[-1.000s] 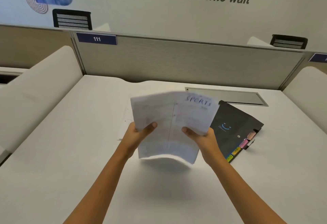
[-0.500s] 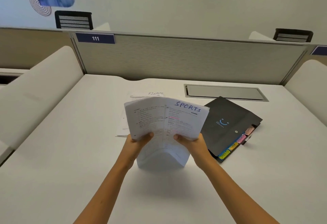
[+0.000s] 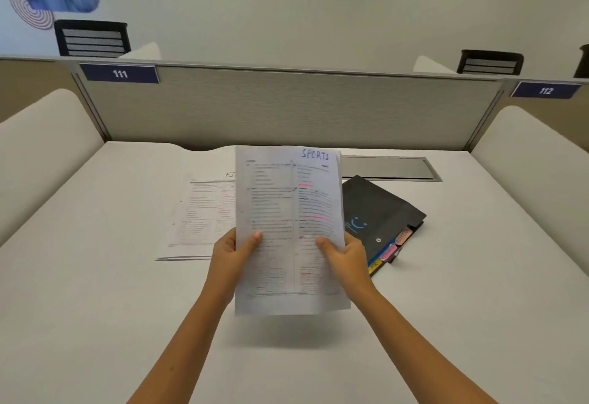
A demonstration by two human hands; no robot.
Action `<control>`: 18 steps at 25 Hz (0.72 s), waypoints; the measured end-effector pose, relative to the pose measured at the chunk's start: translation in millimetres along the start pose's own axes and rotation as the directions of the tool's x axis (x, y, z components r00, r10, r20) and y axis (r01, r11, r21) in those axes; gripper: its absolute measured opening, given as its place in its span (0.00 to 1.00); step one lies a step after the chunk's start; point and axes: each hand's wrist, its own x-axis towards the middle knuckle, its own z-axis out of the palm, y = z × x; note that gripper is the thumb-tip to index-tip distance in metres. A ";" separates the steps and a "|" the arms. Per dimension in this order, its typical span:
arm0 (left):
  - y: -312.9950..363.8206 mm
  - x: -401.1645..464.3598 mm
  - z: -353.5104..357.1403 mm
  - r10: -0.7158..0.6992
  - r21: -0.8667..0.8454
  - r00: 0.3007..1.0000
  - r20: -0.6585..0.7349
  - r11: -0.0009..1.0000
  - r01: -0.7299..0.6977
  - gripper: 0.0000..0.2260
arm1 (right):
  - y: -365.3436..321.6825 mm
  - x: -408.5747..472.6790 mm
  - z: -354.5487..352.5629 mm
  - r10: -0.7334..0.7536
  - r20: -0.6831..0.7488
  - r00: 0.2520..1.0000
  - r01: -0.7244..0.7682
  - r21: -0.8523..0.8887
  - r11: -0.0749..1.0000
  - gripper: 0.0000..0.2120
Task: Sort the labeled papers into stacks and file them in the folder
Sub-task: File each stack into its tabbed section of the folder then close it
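Note:
I hold a stack of printed papers (image 3: 287,212) upright above the desk, its top sheet marked "SPORTS" in blue ink. My left hand (image 3: 232,253) grips its left edge and my right hand (image 3: 347,257) grips its right edge, thumbs on the front. Behind it on the left, a second pile of papers (image 3: 204,212) lies flat on the desk, its label partly hidden. A black folder (image 3: 379,212) with coloured tabs along its near edge lies closed to the right of the held stack.
The white desk (image 3: 95,292) is bounded by a grey partition (image 3: 287,110) at the back and padded side panels left and right. A metal cable hatch (image 3: 389,169) sits in the desk behind the folder.
The fanned, bent sheets have been squared into one flat upright stack and lifted slightly. The flat pile on the left has come into view.

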 end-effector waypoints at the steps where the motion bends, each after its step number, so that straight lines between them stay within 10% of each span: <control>1: -0.8 3.2 12.3 -0.005 -0.014 1.000 -0.002 1.000 0.005 0.07 | 1.0 4.5 -15.7 0.006 -0.048 0.999 -0.006 -0.010 1.000 0.05; 9: -39.1 19.8 124.1 0.056 0.402 0.994 0.099 0.911 -0.091 0.07 | 36.0 62.0 -180.3 0.072 -0.572 0.817 -0.113 -0.036 0.993 0.15; 18: -80.7 40.5 229.8 -0.052 0.932 0.933 0.357 0.085 -0.352 0.29 | 111.7 63.3 -315.0 0.199 -0.744 0.639 -0.310 -0.012 0.951 0.17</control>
